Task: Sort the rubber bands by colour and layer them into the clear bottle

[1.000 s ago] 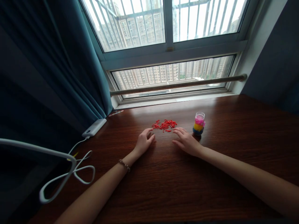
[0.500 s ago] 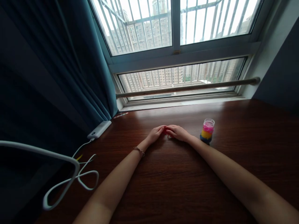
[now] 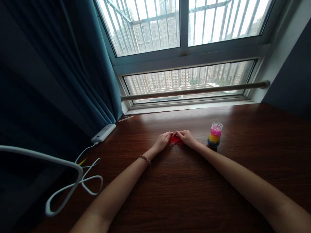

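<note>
Between my hands, on the brown wooden table, lies a small shiny red clump [image 3: 175, 139]; it is too small to tell what it is made of. My left hand [image 3: 165, 139] has its fingers closed at the clump's left edge. On the other side, my right hand [image 3: 185, 137] grips the right edge, its fingers curled. To the right of that hand an open glass jar [image 3: 215, 135] stands upright, filled in layers of blue, yellow and pink. A bracelet [image 3: 145, 160] circles my left wrist.
A white power strip [image 3: 104, 133] with a white cable [image 3: 80, 181] lies along the left side, beside a blue curtain [image 3: 102, 74]. A rail [image 3: 194, 92] crosses in front of the window behind the table [image 3: 170, 194].
My hands have drawn slightly apart, and the red clump, mostly covered before, now shows between them. The jar stays in place.
</note>
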The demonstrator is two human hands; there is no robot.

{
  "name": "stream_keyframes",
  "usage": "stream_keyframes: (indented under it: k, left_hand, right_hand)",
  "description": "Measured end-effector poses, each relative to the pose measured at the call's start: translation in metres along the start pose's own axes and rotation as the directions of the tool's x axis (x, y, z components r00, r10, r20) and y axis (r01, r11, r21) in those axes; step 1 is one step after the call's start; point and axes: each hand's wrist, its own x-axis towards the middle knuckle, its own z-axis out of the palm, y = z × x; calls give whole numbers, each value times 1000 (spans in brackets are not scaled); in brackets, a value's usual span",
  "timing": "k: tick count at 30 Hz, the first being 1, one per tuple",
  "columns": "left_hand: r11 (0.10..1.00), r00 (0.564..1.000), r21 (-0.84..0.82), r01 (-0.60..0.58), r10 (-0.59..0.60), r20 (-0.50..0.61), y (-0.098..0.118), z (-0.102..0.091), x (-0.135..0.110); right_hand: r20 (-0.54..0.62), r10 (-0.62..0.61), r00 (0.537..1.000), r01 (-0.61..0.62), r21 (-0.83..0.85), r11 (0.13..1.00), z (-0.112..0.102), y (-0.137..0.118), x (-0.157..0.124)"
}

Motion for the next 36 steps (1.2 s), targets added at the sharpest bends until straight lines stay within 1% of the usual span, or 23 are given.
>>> stream_keyframes:
  k: [2, 4, 5, 6, 7, 8, 9, 11, 12, 13, 15, 17, 19, 20, 21, 23, 25, 26, 28, 30, 32, 34, 36]
  left_hand:
    - [1000, 1000, -22, 3, -3, 24, 14, 5, -14]
    - [993, 998, -118, 22, -15, 62, 30, 9, -32]
    - [983, 996, -180, 34, -20, 82, 38, 10, -41]
    - [973, 995, -228, 41, -18, 103, 45, 10, -50]
    - [967, 993, -251, 45, -16, 116, 52, 10, -58]
    - [968, 996, -246, 41, -21, 85, 56, 9, -65]
    - [976, 999, -217, 31, -26, 23, 59, 8, -70]
    - [993, 994, -116, 22, -34, -102, 58, 7, -77]
    - [998, 990, -57, 33, -40, -135, 57, 7, -78]
    - [999, 990, 3, 48, -47, -135, 55, 7, -79]
    - [994, 998, 96, 55, -51, -45, 53, 10, -80]
    - [994, 995, 113, -8, -3, 97, 58, 13, -83]
    - [995, 976, 39, -88, 78, 204, 67, 15, -87]
    - [995, 971, 2, -99, 96, 220, 71, 15, -90]
    - [996, 974, -26, -89, 92, 206, 74, 14, -92]
    - [997, 990, -63, -34, 42, 135, 77, 13, -95]
    - [997, 999, -76, 12, -8, 54, 75, 11, -96]
    - [997, 999, -69, 21, -20, 25, 74, 10, -95]
    - [999, 1000, -31, 19, -20, -5, 70, 11, -92]
    - [1000, 1000, 0, -2, 2, 20, 68, 12, -90]
    - [999, 995, -17, -29, 30, 92, 67, 14, -90]
    - [997, 988, -74, -22, 33, 150, 67, 13, -90]
    - [989, 986, -147, 33, -9, 166, 67, 11, -91]
  right_hand:
    - [63, -38, 997, 38, -8, 999, -2, -18, -20]
    - [118, -82, 990, 83, -2, 997, -8, -37, -45]
    - [142, -124, 982, 125, 8, 992, -11, -45, -57]
    - [142, -162, 976, 161, 23, 987, -15, -52, -67]
    - [114, -197, 974, 195, 32, 980, -19, -56, -76]
    - [57, -209, 976, 208, 28, 978, -22, -57, -82]
    - [-21, -200, 979, 201, 11, 980, -26, -55, -87]
    - [-148, -155, 977, 146, -65, 987, -30, -45, -89]
    - [-177, -128, 976, 108, -120, 987, -31, -39, -88]
    - [-176, -106, 979, 73, -183, 980, -31, -33, -87]
    - [-104, -70, 992, 37, -297, 954, -29, -26, -86]
    - [24, -75, 997, 78, -337, 938, -26, -29, -88]
    - [145, -128, 981, 164, -277, 947, -24, -38, -92]
    - [165, -154, 974, 190, -231, 954, -24, -44, -95]
    - [151, -163, 975, 190, -191, 963, -23, -49, -98]
    - [63, -138, 988, 146, -146, 979, -23, -56, -101]
    - [-26, -109, 994, 105, -127, 986, -23, -58, -102]
    - [-48, -109, 993, 103, -117, 988, -22, -58, -101]
    - [-30, -137, 990, 134, -91, 987, -21, -57, -100]
    - [60, -189, 980, 193, -66, 979, -19, -57, -99]
    - [170, -227, 959, 234, -19, 972, -18, -60, -99]
    - [213, -198, 957, 195, 34, 980, -19, -64, -101]
    - [169, -99, 981, 86, 82, 993, -23, -66, -101]
